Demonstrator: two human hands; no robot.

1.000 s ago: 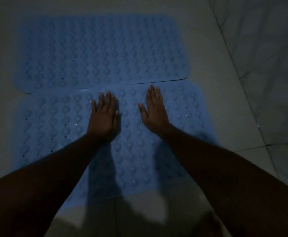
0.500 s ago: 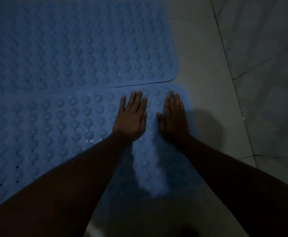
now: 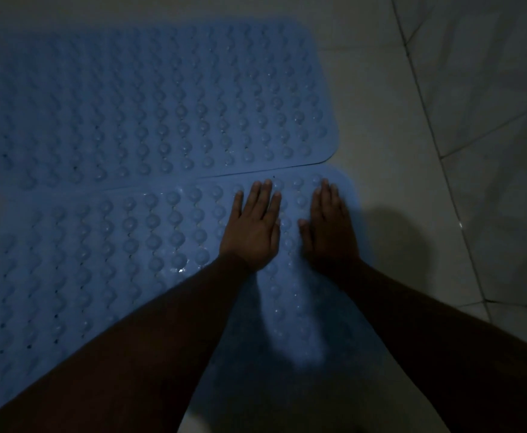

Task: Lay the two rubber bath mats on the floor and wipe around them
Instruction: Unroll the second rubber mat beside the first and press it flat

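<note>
Since the earlier frame both hands are sliding toward the right end of the near mat [image 3: 105, 260], and they are now sitting closer together. The left hand [image 3: 252, 226] and the right hand [image 3: 331, 226] are pressing flat, palms down, fingers straight and held nearly together, gripping nothing. The 2 blue mats are lying side by side on the tile floor [image 3: 412, 182], long axes running left to right; the far mat [image 3: 149, 98] is overlapping the near one's far edge. The right hand is sitting nearer the rounded right corner, which lies just right of its fingers. Probably the flattening is finishing here; wiping is not yet starting, and no cloth is showing.
</note>
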